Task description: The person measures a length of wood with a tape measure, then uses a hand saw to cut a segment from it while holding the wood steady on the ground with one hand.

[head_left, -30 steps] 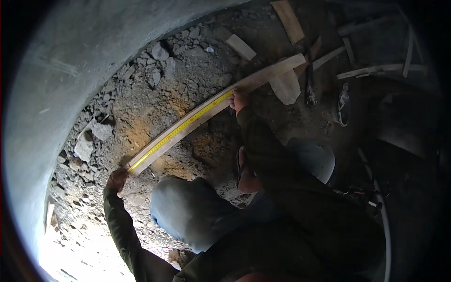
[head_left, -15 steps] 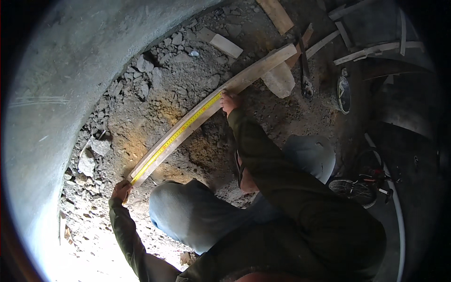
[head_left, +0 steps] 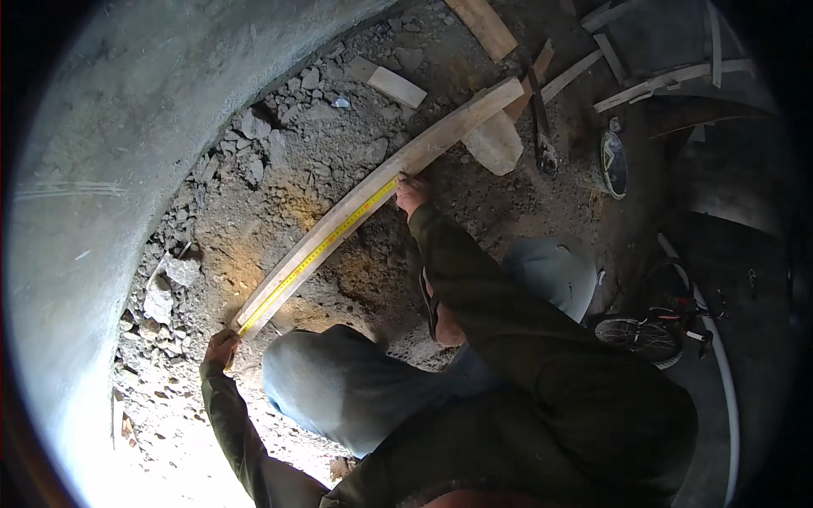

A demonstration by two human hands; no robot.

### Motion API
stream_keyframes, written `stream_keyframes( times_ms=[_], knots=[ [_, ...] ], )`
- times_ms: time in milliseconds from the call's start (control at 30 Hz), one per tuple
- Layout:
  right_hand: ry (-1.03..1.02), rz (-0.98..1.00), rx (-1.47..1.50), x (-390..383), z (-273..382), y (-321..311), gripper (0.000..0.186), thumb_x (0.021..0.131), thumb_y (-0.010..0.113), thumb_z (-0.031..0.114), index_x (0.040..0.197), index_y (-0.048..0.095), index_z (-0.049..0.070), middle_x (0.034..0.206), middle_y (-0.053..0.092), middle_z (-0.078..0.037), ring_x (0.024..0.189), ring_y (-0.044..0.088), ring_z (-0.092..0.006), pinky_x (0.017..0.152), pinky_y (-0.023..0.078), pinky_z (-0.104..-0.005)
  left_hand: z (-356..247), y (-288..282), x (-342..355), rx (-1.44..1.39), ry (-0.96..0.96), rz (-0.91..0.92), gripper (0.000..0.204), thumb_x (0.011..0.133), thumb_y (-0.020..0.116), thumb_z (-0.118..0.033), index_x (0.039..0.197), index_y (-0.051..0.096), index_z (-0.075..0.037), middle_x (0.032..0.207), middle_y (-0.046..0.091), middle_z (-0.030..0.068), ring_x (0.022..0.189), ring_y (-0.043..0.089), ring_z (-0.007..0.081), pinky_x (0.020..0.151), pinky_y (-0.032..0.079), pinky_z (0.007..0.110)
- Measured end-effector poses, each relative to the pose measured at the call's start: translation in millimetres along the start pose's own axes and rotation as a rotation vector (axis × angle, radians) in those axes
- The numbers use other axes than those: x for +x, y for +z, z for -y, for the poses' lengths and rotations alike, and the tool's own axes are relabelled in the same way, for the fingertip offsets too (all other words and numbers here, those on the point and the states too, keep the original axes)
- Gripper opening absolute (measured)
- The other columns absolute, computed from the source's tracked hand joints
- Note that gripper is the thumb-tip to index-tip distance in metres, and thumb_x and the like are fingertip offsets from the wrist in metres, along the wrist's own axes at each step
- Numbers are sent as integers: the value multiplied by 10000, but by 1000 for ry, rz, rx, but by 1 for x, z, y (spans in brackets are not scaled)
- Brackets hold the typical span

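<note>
A yellow tape measure (head_left: 317, 254) runs along a long wooden board (head_left: 461, 124) that slants from lower left to upper right. At the board's lower left end, my left hand (head_left: 222, 348) is closed, pinching the tape's end against the wood. My right hand (head_left: 412, 194) is closed on the tape farther up, at the board's near edge. Its fingers hide the tape's case, if it is there. Beyond this hand the board carries on bare, and its far end lies over a pale flat stone (head_left: 494, 144).
Rubble (head_left: 254, 146) lies along a curved concrete wall (head_left: 110, 127) on the left. Wood offcuts (head_left: 396, 87), a dark metal bar (head_left: 542, 127) and a bucket (head_left: 613, 162) lie toward the upper right. A bicycle (head_left: 644, 334) and a white pipe (head_left: 718, 356) are at the right.
The view has shifted slightly, and my right hand appears a little lower in it. Both hands keep holding the tape along the board.
</note>
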State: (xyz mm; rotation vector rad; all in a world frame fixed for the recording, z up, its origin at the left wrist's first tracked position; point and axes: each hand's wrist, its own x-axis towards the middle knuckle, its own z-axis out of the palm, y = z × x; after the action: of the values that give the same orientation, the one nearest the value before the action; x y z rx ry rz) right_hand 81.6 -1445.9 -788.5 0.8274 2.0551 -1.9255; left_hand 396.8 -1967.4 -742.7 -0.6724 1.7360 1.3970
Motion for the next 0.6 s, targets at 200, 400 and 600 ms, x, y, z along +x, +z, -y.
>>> stream_keyframes(
  times_ms=[200, 400, 600],
  knots=[
    [-10, -45, -203, -24, 32, 36, 372, 853, 598, 327, 1027, 643, 0, 873, 648, -128, 807, 590, -240, 705, 454, -383, 5, -5, -12, -22, -6, -36, 112, 813, 561, -141, 767, 597, -45, 631, 518, -17, 579, 442, 76, 539, 352, 242],
    [-61, -98, -317, -24, 35, 20, 390, 845, 600, 354, 1022, 653, 11, 904, 660, -133, 841, 598, -263, 740, 457, -395, -7, 3, -9, 9, 25, -48, 111, 810, 562, -136, 791, 602, -34, 660, 545, -4, 612, 458, 85, 572, 367, 246],
    [-59, -105, -339, -24, 38, 29, 449, 852, 573, 408, 1045, 644, 9, 965, 656, -161, 884, 603, -297, 778, 467, -404, -6, 6, -10, -44, 4, -64, 122, 809, 568, -144, 807, 608, -29, 675, 554, -2, 631, 475, 100, 590, 382, 263]
  ],
)
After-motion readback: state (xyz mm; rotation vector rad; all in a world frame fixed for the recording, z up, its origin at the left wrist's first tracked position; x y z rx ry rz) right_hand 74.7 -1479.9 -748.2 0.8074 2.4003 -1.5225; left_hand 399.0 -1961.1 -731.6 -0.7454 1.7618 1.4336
